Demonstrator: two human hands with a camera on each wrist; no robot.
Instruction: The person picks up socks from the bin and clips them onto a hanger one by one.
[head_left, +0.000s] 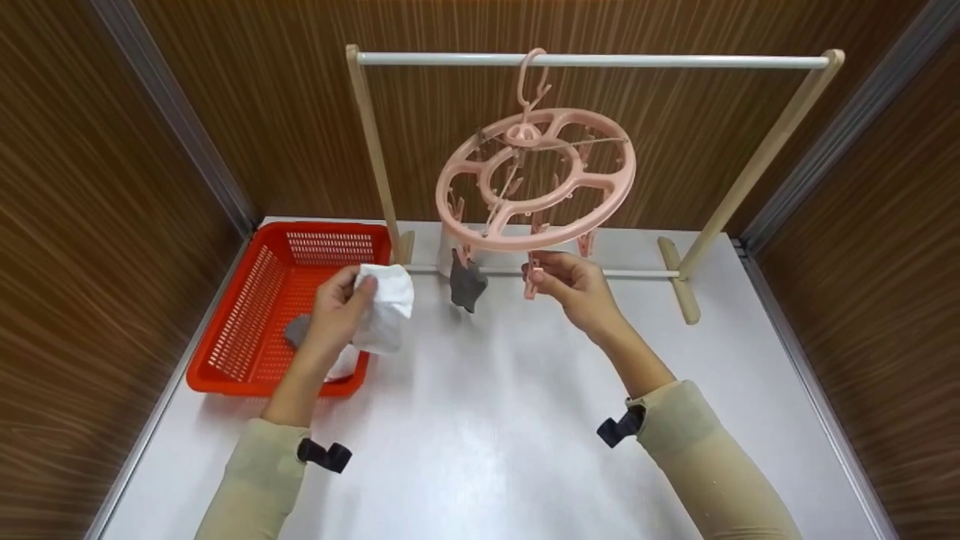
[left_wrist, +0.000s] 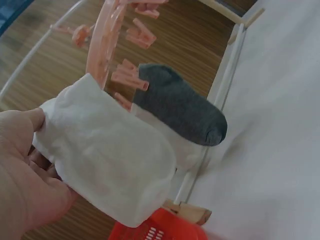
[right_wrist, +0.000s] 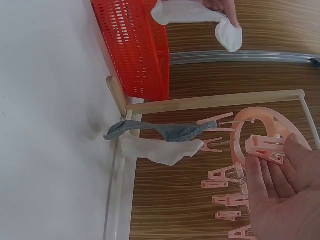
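A white sock (left_wrist: 112, 150) is pinched at one end between the thumb and fingers of my left hand (head_left: 337, 307), beside the red basket. My right hand (head_left: 574, 289) holds a pink clothespin (right_wrist: 267, 147) between thumb and fingers, at the near edge of the round pink drying hanger (head_left: 536, 240). A grey sock (left_wrist: 180, 105) hangs from another clip just left of that hand. Behind it a second white sock (right_wrist: 162, 150) hangs, mostly hidden in the head view.
The hanger hooks over the white rail (head_left: 675, 61) of a wooden stand (head_left: 757, 165). At left the red basket (head_left: 225, 384) holds a grey item (head_left: 297, 330) and a white one (head_left: 343, 364). Wood-grain panels (head_left: 90, 225) enclose the white table (head_left: 480, 450).
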